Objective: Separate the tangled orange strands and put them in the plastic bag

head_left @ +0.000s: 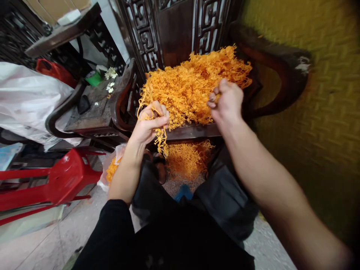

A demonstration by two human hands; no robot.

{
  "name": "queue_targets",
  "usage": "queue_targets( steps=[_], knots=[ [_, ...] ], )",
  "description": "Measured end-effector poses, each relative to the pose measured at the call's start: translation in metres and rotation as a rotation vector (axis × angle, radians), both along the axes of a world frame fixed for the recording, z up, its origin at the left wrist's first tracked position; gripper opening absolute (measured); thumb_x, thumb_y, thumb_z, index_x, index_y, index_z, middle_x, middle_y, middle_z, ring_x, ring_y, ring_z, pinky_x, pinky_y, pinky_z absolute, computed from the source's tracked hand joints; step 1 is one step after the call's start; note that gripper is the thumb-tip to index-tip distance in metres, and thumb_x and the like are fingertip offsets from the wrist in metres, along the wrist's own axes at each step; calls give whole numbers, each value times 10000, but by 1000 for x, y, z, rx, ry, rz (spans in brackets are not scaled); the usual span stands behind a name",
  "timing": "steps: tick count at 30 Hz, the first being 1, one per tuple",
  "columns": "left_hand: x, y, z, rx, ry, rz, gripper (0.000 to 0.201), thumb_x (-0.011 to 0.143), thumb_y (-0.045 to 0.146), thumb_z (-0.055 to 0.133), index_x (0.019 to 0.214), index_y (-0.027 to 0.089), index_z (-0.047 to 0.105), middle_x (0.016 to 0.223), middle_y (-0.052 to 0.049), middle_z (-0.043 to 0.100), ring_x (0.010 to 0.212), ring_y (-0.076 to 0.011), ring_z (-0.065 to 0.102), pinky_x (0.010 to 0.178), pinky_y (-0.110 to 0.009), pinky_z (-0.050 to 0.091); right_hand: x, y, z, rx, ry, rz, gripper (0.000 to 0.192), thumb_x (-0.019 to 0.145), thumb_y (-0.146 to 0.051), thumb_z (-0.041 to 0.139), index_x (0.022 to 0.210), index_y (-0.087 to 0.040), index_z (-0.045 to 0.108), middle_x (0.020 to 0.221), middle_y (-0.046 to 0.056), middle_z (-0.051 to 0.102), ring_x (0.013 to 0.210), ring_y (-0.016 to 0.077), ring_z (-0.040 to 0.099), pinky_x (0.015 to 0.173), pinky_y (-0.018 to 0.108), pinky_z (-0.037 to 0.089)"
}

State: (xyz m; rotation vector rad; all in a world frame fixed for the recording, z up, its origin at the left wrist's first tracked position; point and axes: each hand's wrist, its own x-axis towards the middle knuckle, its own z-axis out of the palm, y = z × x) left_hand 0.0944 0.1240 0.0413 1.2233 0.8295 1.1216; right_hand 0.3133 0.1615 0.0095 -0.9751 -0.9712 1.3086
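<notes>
A large heap of orange plastic flower sprigs (182,86), thin and tangled, lies on the seat of a dark carved wooden chair. My left hand (152,122) is closed round a few orange sprigs (161,140), at the heap's front left; their stringy ends loop above the fingers and dangle below. By the right front of the heap, my right hand (227,99) has its fingers curled in. A bit of orange shows at those fingers, but whether it is held or part of the heap behind is unclear.
Thin orange stems (188,159) are piled below the seat, between my legs. A plastic bag of orange pieces (111,170) stands at left, beside a red plastic chair (67,176). White sacks (25,101) and a second wooden chair (92,112) are further left. A curved armrest (298,75) juts out at right.
</notes>
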Motion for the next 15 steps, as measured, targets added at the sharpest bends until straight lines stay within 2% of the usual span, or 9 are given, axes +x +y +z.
queue_targets(
  steps=[1,2,5,7,10,12,15],
  knots=[
    [-2,3,-2,17,7,77,507,637,375,975,776,203,519,711,41,572,599,-101,598,566,-248,453,7,3,1,45,31,-154,436,982,-599,648,899,-271,373,714,-33,486,513,96,368,471,261,168],
    [-4,7,-5,29,22,155,489,644,366,968,785,199,531,713,42,587,596,-94,602,581,-243,461,11,2,1,65,22,-141,369,964,-518,696,917,-264,432,810,-6,574,531,92,427,464,262,212],
    [-4,18,-17,-9,92,299,442,632,307,955,795,179,564,692,43,612,586,-89,616,629,-242,486,0,-17,1,189,-177,107,216,992,-442,656,1066,-241,631,921,32,652,581,114,507,498,277,335],
    [-3,20,-23,-63,125,314,387,650,261,927,802,170,584,684,36,621,593,-97,624,629,-239,483,-12,-33,1,381,-398,208,304,1036,-456,601,1205,-232,720,904,39,641,685,154,554,608,307,434],
    [0,18,-27,-122,141,315,268,698,177,855,821,158,617,716,18,642,620,-98,622,607,-219,466,-23,-46,1,625,-632,252,480,1002,-504,689,1398,-235,720,860,24,595,783,188,557,756,348,482],
    [2,16,-26,-141,113,342,226,706,122,817,807,154,618,727,18,640,631,-90,609,586,-200,449,-26,-45,-3,699,-692,280,592,968,-516,744,1484,-235,671,837,12,571,764,189,539,772,356,482],
    [8,17,-24,-226,31,364,220,724,98,798,772,152,590,698,29,603,592,-70,558,515,-177,386,-30,-39,-12,767,-744,297,534,997,-473,716,1478,-246,674,907,39,624,816,209,576,818,379,504]
  ],
)
